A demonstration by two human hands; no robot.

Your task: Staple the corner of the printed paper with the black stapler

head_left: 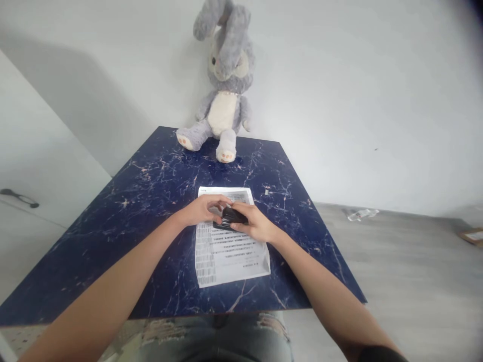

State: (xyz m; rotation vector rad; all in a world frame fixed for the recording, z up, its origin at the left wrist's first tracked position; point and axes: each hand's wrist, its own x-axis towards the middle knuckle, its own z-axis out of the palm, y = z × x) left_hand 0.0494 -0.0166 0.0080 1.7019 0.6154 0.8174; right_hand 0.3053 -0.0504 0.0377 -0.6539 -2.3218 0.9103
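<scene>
A black stapler [228, 217] lies over a printed sheet of paper [234, 261], its head towards the left. My right hand [254, 221] is closed round the rear of the stapler, thumb on the near side and fingers over the top. At the other end, my left hand [202, 210] curls its fingers and thumb about the stapler's head. The fingers partly hide the stapler. Text and rows of barcode-like marks cover the paper, which lies flat with its near right corner slightly creased.
Against the wall, a grey plush rabbit [222, 110] sits at the far edge of the dark blue marbled table [158, 281]. A small white object [267, 190], too small to name, stands right of the paper. Clear plastic wrapping [362, 215] lies on the floor.
</scene>
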